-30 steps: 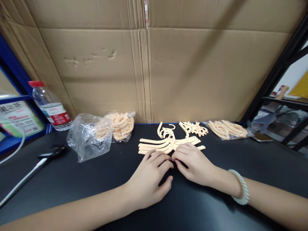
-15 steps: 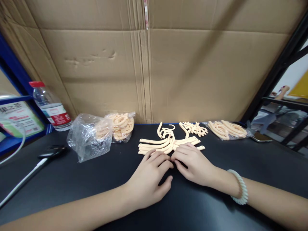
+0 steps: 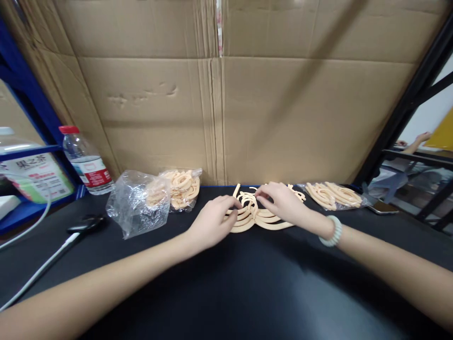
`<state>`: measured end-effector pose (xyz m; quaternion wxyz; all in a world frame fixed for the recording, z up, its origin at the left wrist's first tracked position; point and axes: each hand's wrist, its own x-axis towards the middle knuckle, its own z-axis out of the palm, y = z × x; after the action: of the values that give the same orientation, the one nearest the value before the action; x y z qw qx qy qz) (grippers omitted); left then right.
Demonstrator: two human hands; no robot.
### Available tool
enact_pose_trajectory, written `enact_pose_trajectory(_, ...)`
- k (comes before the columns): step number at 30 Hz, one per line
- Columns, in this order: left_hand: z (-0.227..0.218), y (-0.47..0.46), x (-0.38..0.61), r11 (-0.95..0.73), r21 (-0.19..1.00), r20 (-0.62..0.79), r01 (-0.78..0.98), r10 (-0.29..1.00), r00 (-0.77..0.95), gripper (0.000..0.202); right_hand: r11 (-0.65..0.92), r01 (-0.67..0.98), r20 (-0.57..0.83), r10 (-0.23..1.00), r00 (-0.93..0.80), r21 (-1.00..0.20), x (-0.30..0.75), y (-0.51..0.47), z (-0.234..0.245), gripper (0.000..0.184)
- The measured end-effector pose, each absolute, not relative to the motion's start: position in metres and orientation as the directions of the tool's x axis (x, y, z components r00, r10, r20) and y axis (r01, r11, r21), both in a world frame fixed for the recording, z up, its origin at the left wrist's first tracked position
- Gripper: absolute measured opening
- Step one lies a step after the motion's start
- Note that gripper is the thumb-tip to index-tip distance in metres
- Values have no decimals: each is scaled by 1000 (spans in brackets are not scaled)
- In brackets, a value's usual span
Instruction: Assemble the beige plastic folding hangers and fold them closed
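Note:
On the black tabletop lies an arrangement of pale beige curved strips point(image 3: 244, 225), fanning left and right from a middle line. Smaller curled pieces point(image 3: 248, 197) sit at its far end. Over the left side of the strips is my left hand point(image 3: 214, 222), its thumb and forefinger apart at the curls, with nothing visible between them. My right hand point(image 3: 279, 200) reaches over the right side, fingers bent and thumb apart, tips beside the curls. It covers part of the strips and most of the small branching pieces point(image 3: 297, 192) behind it.
At the left are a crumpled clear bag point(image 3: 138, 203), a bag of beige pieces point(image 3: 184, 189), a red-capped bottle point(image 3: 90, 165) and a black device with a white cable point(image 3: 85, 223). Another bagged set point(image 3: 332, 195) and a phone point(image 3: 384, 207) lie right. Cardboard point(image 3: 159, 118) stands behind.
Both hands have moved away from me, from the near edge of the strips to the curls, and drawn apart. The near strips now bow toward me and lie uncovered at the middle.

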<state>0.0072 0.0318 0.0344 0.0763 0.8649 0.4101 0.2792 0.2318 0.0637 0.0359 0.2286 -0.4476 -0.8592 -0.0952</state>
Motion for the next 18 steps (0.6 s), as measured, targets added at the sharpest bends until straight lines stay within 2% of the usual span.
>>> enact_pose_trajectory(9, 33, 137, 24, -508, 309, 257, 804, 858, 444, 23, 588, 805, 184, 785, -592, 83, 221, 156, 37, 12)
enact_pose_trajectory(13, 31, 150, 28, -511, 294, 146, 808, 859, 490, 26, 592, 800, 133, 788, -601, 100, 218, 165, 32, 22)
enact_pose_trajectory(18, 31, 151, 28, -484, 257, 109, 837, 875, 472, 29, 621, 780, 95, 774, -626, 80, 218, 168, 29, 23)
